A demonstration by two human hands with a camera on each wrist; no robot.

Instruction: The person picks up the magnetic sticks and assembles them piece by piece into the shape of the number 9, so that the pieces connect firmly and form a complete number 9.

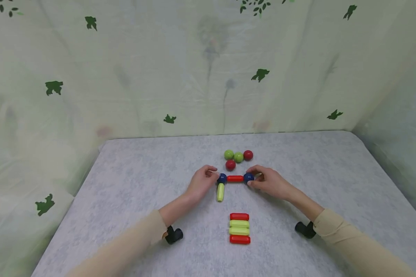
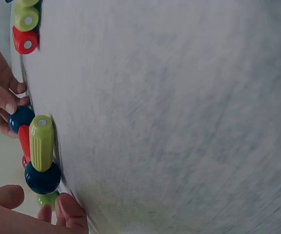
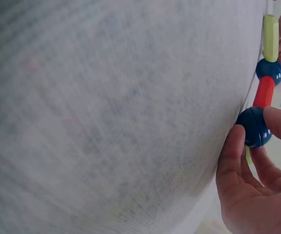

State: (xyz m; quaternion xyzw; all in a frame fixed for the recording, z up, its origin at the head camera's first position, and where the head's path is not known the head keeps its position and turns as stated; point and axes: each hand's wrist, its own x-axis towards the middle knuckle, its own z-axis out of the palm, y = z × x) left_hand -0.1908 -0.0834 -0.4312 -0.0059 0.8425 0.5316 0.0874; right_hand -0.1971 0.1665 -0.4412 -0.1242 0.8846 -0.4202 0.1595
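Two dark blue balls are joined by a red rod, forming one piece on the table. A yellow-green rod runs from the left blue ball toward the person. My right hand pinches the right blue ball between thumb and fingers. Beside the left ball is my left hand; in the left wrist view its thumb and fingers are spread, with a gap between them and the ball.
Behind the joined piece lie loose balls: two green and two red. Nearer the person, two red rods and two yellow-green rods lie side by side in a stack-like row. A patterned curtain hangs behind the grey table.
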